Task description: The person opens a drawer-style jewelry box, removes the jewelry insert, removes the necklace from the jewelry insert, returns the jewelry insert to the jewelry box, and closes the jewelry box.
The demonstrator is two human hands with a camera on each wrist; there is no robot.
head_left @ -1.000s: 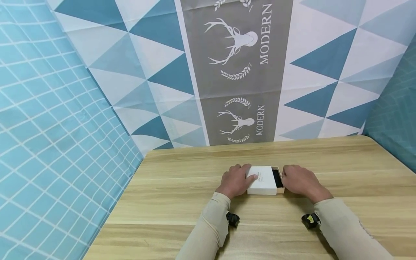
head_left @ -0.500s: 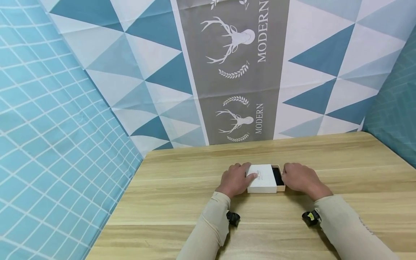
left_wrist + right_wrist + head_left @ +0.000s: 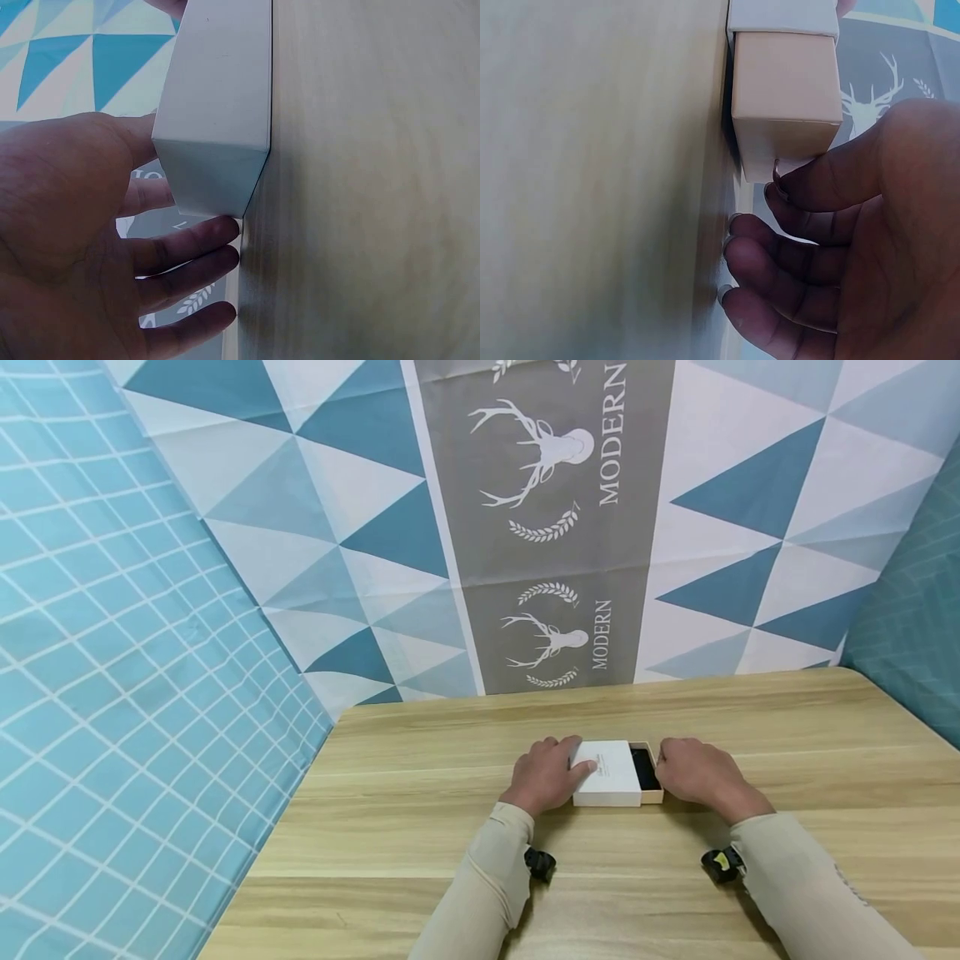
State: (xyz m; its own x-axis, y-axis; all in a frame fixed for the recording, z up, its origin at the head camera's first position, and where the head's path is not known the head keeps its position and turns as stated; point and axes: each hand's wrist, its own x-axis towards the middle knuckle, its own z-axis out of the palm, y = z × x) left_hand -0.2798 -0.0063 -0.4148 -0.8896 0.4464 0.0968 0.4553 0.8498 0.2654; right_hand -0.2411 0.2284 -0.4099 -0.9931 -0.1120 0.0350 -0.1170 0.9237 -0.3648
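Observation:
A white box sleeve (image 3: 606, 773) with small print lies flat on the table, its beige inner tray (image 3: 652, 796) sticking out to the right and showing black contents (image 3: 643, 769). My left hand (image 3: 544, 776) grips the sleeve's left end, thumb on top; the left wrist view shows the sleeve (image 3: 217, 82) with the other fingers spread beside it. At the tray's outer end, my right hand (image 3: 699, 775) pinches a small pull tab (image 3: 778, 178) between thumb and index finger, its other fingers curled, as the right wrist view shows.
The wooden table (image 3: 390, 827) extends around the box on all sides. A patterned cloth (image 3: 555, 527) hangs behind its far edge, with a blue gridded cloth (image 3: 135, 677) along the left and a teal cloth (image 3: 907, 635) at the right.
The tray has slid slightly farther out of the sleeve to the right, with my right hand moving along. My left hand keeps its hold on the sleeve.

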